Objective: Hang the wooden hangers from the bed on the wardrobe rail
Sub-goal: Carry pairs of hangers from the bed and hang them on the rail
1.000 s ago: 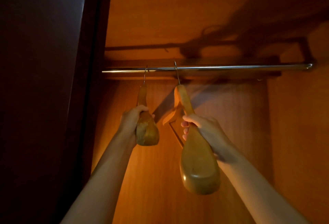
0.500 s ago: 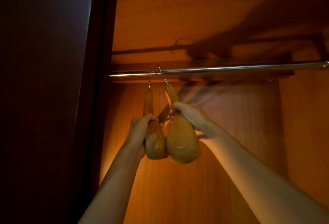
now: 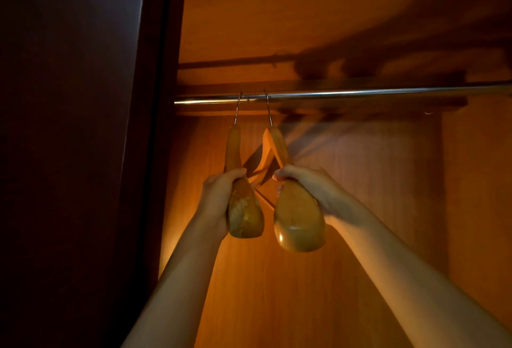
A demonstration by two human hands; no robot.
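Two wooden hangers hang by metal hooks from the chrome wardrobe rail [image 3: 360,94], near its left end. My left hand [image 3: 217,201] grips the near end of the left hanger [image 3: 243,209]. My right hand [image 3: 318,192] grips the right hanger [image 3: 297,223] just above its broad rounded end. The two hooks sit a short way apart on the rail. The far arms of both hangers are mostly hidden behind the near ones.
A dark wardrobe door or side panel [image 3: 83,126] fills the left of the view. The wardrobe's orange wooden back wall [image 3: 360,181] and top shelf [image 3: 277,15] enclose the rail. To the right of the hangers the rail is bare.
The right hanger's hook slid left along the rail to sit close beside the left hanger, then a little way back right. Both hands kept their grip throughout.
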